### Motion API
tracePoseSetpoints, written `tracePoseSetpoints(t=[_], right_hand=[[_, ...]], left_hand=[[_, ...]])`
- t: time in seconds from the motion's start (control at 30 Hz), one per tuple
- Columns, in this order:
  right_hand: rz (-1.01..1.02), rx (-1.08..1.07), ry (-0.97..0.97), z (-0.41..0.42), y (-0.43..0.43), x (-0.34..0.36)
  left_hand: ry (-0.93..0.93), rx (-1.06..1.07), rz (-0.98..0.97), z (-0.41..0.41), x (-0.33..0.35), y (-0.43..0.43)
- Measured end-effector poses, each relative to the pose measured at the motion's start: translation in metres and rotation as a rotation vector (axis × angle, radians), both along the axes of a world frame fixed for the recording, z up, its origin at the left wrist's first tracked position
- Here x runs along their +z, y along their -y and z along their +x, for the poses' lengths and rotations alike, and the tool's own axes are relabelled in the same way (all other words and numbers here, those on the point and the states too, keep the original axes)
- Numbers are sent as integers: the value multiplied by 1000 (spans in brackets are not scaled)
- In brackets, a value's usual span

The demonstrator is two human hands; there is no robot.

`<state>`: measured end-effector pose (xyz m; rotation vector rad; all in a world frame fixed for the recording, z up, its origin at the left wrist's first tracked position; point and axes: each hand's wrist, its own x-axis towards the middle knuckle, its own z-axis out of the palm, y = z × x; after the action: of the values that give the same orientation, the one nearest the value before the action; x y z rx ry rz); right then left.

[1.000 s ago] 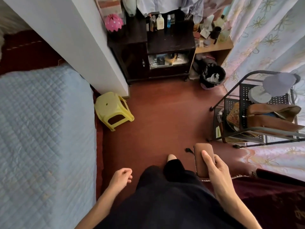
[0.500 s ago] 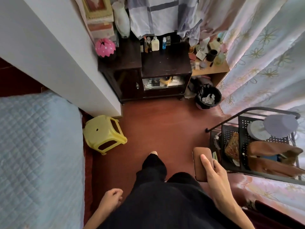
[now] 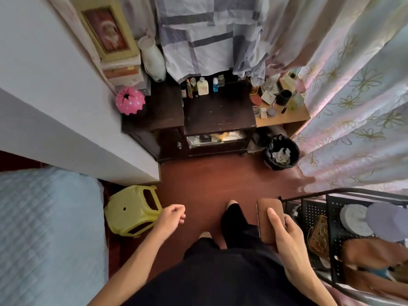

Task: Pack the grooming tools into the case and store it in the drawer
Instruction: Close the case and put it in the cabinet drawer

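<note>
The dark cabinet (image 3: 218, 120) with its open drawer (image 3: 217, 138) has drawn nearer at the far end of the floor, so the person is walking the packed load over for storing. One brown case (image 3: 268, 214), closed, sits in the right hand (image 3: 289, 241) grip; the left hand (image 3: 171, 218) swings loosely curled, empty. One yellow stool (image 3: 132, 214) stands at left.

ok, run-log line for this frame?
phase: carrying closed brown case toward dark cabinet | right hand: holding case | left hand: empty, loosely curled | drawer: open
</note>
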<state>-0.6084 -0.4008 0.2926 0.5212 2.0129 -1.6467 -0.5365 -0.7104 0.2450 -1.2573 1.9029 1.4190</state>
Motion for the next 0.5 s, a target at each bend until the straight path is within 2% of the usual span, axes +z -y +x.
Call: tracePoseSetpoints(t=[0.33,0.5], right_hand=[[41,71,-1,-124,29,5],[63,59,8,-159,56,0]], left_hand=[[256,22,3,11,-27,14],[356,-75,-1,8,-37,52]])
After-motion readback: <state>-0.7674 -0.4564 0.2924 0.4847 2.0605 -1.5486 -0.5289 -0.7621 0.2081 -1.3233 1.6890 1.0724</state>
